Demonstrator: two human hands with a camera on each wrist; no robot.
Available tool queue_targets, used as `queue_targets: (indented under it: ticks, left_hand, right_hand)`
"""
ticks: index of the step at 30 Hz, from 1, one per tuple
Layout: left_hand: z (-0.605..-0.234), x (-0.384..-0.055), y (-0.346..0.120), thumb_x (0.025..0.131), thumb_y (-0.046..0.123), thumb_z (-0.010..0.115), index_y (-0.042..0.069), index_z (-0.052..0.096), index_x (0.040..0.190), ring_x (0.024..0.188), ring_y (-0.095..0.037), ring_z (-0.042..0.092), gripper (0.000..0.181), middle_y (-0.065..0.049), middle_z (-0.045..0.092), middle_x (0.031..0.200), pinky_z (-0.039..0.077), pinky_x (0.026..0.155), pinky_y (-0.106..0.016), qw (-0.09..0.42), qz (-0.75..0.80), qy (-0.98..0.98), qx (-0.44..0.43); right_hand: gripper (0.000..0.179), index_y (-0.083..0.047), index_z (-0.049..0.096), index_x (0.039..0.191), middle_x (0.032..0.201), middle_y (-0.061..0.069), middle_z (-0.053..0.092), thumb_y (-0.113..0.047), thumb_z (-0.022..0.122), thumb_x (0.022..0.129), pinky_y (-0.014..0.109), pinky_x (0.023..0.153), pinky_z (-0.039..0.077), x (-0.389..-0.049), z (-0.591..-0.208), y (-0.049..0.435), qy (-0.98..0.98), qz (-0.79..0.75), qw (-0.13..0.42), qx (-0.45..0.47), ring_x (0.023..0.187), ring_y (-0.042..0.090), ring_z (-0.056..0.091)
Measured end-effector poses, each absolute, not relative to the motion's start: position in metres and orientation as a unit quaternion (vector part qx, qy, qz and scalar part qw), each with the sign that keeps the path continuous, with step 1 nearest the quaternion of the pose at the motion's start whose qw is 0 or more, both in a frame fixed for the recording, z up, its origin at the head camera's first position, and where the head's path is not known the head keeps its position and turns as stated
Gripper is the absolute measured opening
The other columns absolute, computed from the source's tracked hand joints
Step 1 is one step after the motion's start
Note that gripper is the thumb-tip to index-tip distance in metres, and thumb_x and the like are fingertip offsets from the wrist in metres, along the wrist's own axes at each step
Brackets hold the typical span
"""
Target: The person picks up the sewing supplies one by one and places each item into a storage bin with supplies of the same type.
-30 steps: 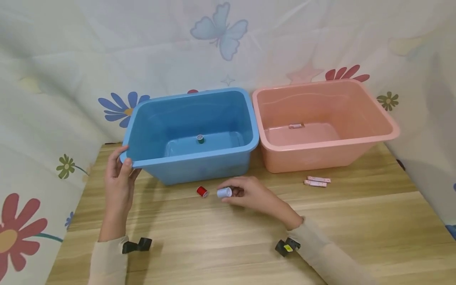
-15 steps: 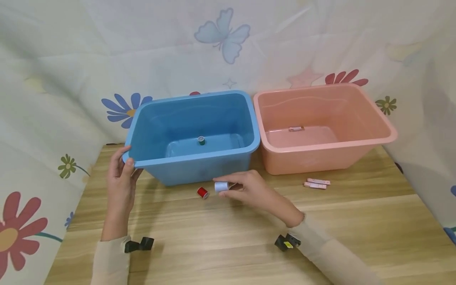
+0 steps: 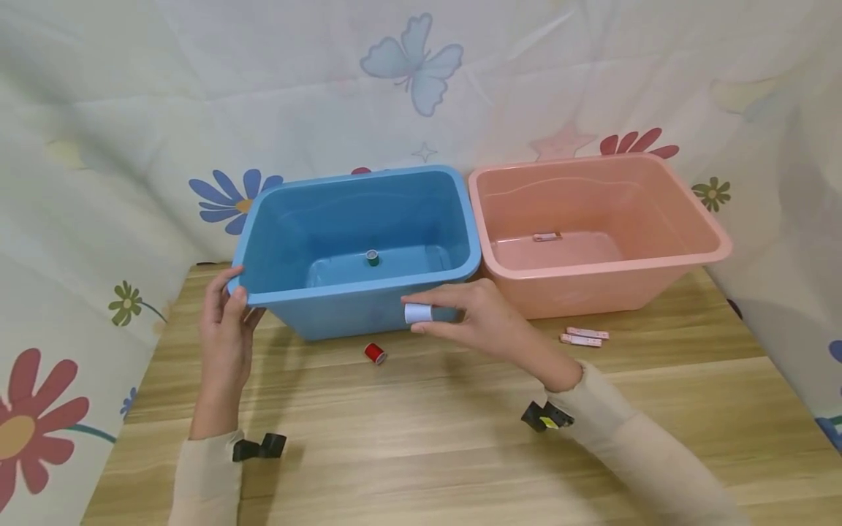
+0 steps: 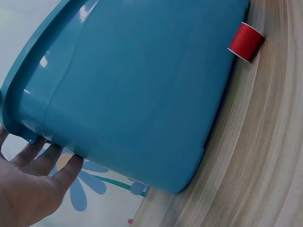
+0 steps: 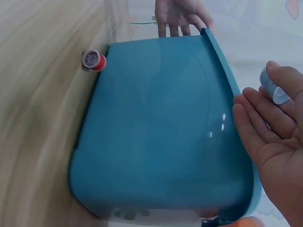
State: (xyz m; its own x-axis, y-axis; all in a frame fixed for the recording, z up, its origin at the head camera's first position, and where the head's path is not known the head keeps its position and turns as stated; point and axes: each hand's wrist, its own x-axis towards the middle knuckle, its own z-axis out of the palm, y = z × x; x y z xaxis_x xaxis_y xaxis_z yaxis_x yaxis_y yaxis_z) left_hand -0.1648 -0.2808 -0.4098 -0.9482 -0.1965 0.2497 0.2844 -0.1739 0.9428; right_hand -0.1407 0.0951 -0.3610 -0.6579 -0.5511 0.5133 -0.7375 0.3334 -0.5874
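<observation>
Between thumb and fingers, my right hand (image 3: pixel 483 318) pinches a pale blue thread spool (image 3: pixel 418 313) in front of the blue bin (image 3: pixel 368 310), below its rim. In the right wrist view the spool (image 5: pixel 272 86) shows between thumb and fingertips. My left hand (image 3: pixel 225 329) holds the front left corner of the bin's rim; in the left wrist view its fingers (image 4: pixel 45 163) touch the outer wall under the rim. A red thread spool (image 3: pixel 375 353) lies on its side on the table before the bin. Inside the bin a green thread spool (image 3: pixel 372 257) stands upright.
To the right, a pink bin (image 3: pixel 601 286) stands against the blue one, with a small pale strip-shaped item (image 3: pixel 547 237) inside. Two similar pale strips (image 3: pixel 584 337) lie on the wooden table (image 3: pixel 408 453) before it. A patterned cloth (image 3: pixel 296 88) hangs behind.
My right hand has lifted the pale blue spool from beside the red one, up and slightly right toward the blue bin's front wall. The left hand stays at the rim.
</observation>
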Motion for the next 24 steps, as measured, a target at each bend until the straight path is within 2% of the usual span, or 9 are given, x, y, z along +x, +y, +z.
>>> queue_targets:
  ticks: [3, 4, 7, 10, 16, 19, 21, 24]
  left_hand:
    - [-0.411, -0.165, -0.282, 0.106, 0.020, 0.054, 0.013, 0.052, 0.144, 0.128, -0.037, 0.050, 0.038, -0.013, 0.043, 0.150, 0.049, 0.095, -0.029, 0.152, -0.761, -0.629, -0.037]
    - [-0.411, -0.165, -0.283, 0.106, 0.021, 0.053, 0.013, 0.051, 0.144, 0.128, -0.037, 0.050, 0.038, -0.012, 0.042, 0.151, 0.050, 0.095, -0.028, 0.151, -0.759, -0.632, -0.036]
    - [-0.413, -0.164, -0.284, 0.106, 0.021, 0.053, 0.014, 0.050, 0.144, 0.128, -0.038, 0.050, 0.039, -0.013, 0.041, 0.151, 0.050, 0.093, -0.028, 0.149, -0.759, -0.632, -0.038]
    - [-0.414, -0.164, -0.284, 0.106, 0.020, 0.052, 0.013, 0.050, 0.144, 0.128, -0.038, 0.049, 0.039, -0.014, 0.041, 0.151, 0.050, 0.093, -0.029, 0.149, -0.762, -0.629, -0.042]
    - [-0.409, -0.165, -0.282, 0.106, 0.021, 0.053, 0.015, 0.050, 0.145, 0.131, -0.037, 0.048, 0.039, -0.013, 0.040, 0.153, 0.049, 0.094, -0.029, 0.144, -0.758, -0.635, -0.042]
    - [-0.408, -0.164, -0.283, 0.107, 0.021, 0.054, 0.015, 0.050, 0.146, 0.132, -0.035, 0.049, 0.040, -0.013, 0.040, 0.153, 0.051, 0.093, -0.028, 0.144, -0.756, -0.637, -0.037]
    - [-0.408, -0.164, -0.283, 0.107, 0.020, 0.054, 0.015, 0.050, 0.146, 0.133, -0.034, 0.049, 0.039, -0.012, 0.040, 0.154, 0.051, 0.092, -0.027, 0.144, -0.756, -0.638, -0.035]
    - [-0.409, -0.165, -0.283, 0.106, 0.020, 0.054, 0.015, 0.051, 0.145, 0.134, -0.034, 0.048, 0.039, -0.011, 0.040, 0.154, 0.052, 0.092, -0.026, 0.143, -0.757, -0.636, -0.036]
  right_hand:
    - [0.039, -0.013, 0.076, 0.122, 0.108, -0.004, 0.077, -0.023, 0.085, 0.085, 0.028, 0.078, 0.054, -0.143, -0.354, 0.098, -0.810, 0.409, 0.119, 0.404, 0.081, 0.009, 0.068]
    - [0.039, -0.013, 0.076, 0.122, 0.104, -0.005, 0.077, -0.023, 0.085, 0.085, 0.026, 0.071, 0.052, -0.144, -0.352, 0.099, -0.810, 0.407, 0.117, 0.405, 0.074, 0.010, 0.065]
    - [0.039, -0.013, 0.075, 0.123, 0.098, -0.005, 0.076, -0.021, 0.084, 0.086, 0.028, 0.057, 0.043, -0.145, -0.344, 0.102, -0.810, 0.413, 0.103, 0.403, 0.064, 0.010, 0.057]
    - [0.038, -0.013, 0.075, 0.123, 0.092, -0.005, 0.074, -0.020, 0.083, 0.086, 0.027, 0.055, 0.042, -0.147, -0.336, 0.104, -0.808, 0.412, 0.100, 0.408, 0.066, 0.008, 0.057]
    - [0.039, -0.014, 0.074, 0.126, 0.109, -0.005, 0.076, -0.025, 0.081, 0.090, 0.026, 0.049, 0.032, -0.156, -0.315, 0.104, -0.808, 0.396, 0.116, 0.420, 0.070, 0.002, 0.062]
    - [0.040, -0.016, 0.073, 0.128, 0.110, -0.006, 0.076, -0.027, 0.080, 0.090, 0.027, 0.049, 0.029, -0.163, -0.304, 0.102, -0.809, 0.391, 0.121, 0.421, 0.067, 0.001, 0.059]
    - [0.040, -0.016, 0.073, 0.128, 0.107, -0.008, 0.076, -0.027, 0.080, 0.090, 0.028, 0.049, 0.028, -0.168, -0.298, 0.101, -0.811, 0.387, 0.129, 0.420, 0.061, 0.002, 0.052]
    - [0.039, -0.015, 0.074, 0.126, 0.097, -0.007, 0.076, -0.027, 0.081, 0.090, 0.028, 0.051, 0.029, -0.175, -0.290, 0.098, -0.813, 0.382, 0.142, 0.416, 0.060, 0.005, 0.049]
